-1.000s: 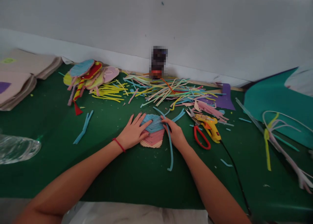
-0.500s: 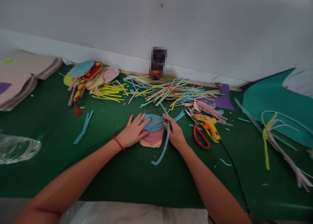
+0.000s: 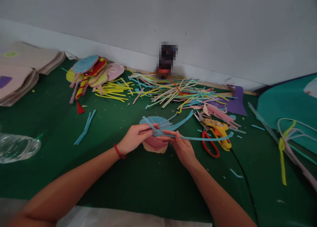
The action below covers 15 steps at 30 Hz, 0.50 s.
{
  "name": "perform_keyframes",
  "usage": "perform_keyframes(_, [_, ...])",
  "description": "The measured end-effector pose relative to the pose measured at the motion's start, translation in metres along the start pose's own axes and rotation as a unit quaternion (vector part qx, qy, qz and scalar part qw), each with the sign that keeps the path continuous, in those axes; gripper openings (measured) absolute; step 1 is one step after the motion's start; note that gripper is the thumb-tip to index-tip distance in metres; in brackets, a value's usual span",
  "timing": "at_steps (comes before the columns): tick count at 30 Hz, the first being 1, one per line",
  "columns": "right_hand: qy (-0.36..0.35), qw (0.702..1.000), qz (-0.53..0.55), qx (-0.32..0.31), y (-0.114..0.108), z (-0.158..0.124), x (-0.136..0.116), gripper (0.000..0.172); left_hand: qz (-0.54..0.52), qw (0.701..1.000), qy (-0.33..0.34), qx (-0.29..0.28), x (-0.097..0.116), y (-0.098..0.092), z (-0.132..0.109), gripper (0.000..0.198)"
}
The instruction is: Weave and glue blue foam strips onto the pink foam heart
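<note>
A roundish flat piece (image 3: 155, 147), covered with rows of blue, pink and cream strips, lies on the green table in front of me. Over it I hold a long, thin blue strip (image 3: 203, 139) between both hands. My left hand (image 3: 133, 137) pinches it near its left part, fingers closed. My right hand (image 3: 183, 147) is closed on the same strip further right, and its free end sticks out toward the scissors (image 3: 210, 146). Other blue strips (image 3: 184, 121) lie at the upper right of the piece, partly under the held one.
A yellow glue gun (image 3: 220, 132) with a black cord lies beside the scissors. Behind is a heap of coloured strips (image 3: 170, 91), with finished-looking fan shapes (image 3: 86, 64) to its left. A clear plastic bottle (image 3: 18, 147) lies at left, teal sheet (image 3: 282, 104) at right.
Both hands have come together over the piece. The left hand has gone from lying flat to pinching the blue strip, which has swung from hanging toward me to pointing right.
</note>
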State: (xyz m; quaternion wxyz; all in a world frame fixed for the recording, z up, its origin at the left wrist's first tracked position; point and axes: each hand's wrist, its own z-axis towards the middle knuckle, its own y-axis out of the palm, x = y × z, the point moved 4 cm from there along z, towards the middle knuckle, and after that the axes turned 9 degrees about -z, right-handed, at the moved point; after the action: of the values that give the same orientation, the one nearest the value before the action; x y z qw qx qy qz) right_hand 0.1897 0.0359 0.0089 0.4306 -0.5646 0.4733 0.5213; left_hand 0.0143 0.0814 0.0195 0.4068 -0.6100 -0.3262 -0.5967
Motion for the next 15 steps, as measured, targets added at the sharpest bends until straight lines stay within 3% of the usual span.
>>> perform_keyframes(5, [0.024,1.000,-0.009,-0.012,-0.005,0.003,0.002,0.058,-0.022,0.999,-0.001,0.024,0.004,-0.001,-0.003,0.023])
perform_keyframes(10, [0.033,0.999,0.002,0.010,-0.010,0.007,-0.001,0.053,-0.122,0.992,-0.017,0.025,0.003,0.004,-0.003,0.028])
perform_keyframes(15, [0.028,0.998,-0.059,0.027,-0.007,0.006,-0.004,0.053,-0.086,0.996,-0.015,0.035,0.001,0.004,-0.004,0.022])
